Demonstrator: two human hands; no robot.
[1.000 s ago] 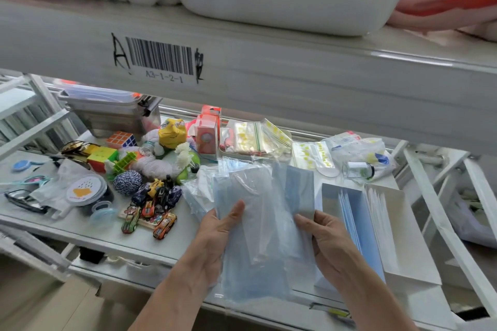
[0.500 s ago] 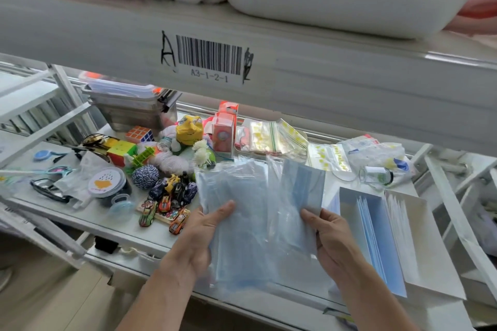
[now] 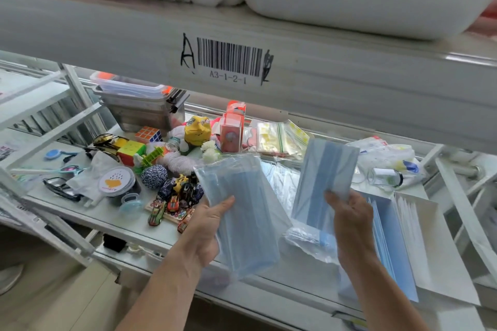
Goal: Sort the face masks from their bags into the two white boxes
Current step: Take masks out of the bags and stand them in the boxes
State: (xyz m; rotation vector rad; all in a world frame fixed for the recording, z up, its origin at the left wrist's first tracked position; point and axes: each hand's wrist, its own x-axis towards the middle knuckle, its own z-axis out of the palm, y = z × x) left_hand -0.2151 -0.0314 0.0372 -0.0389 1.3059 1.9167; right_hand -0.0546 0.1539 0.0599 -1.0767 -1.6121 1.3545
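Head view | left hand point(image 3: 207, 226) grips bagged masks point(image 3: 247, 212) | right hand point(image 3: 349, 220) pinches loose masks point(image 3: 325, 169)

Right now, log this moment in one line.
left hand: grips bag of masks | right hand: holds blue masks | white boxes: beside right hand

Overhead: grey shelf beam with barcode label point(image 3: 228, 62) spans low above the tabletop point(image 3: 126, 226).
Left: toy cars point(image 3: 172, 201) and blue-white yarn ball point(image 3: 154, 172) crowd it.
Centre: clear bag of blue masks point(image 3: 242, 209) and loose blue mask stack point(image 3: 328, 166) held up, gap between.
Right: two open white boxes point(image 3: 441, 263), slanted white metal strut point(image 3: 462, 209) just beside.
Free: bare near-edge strip, left.
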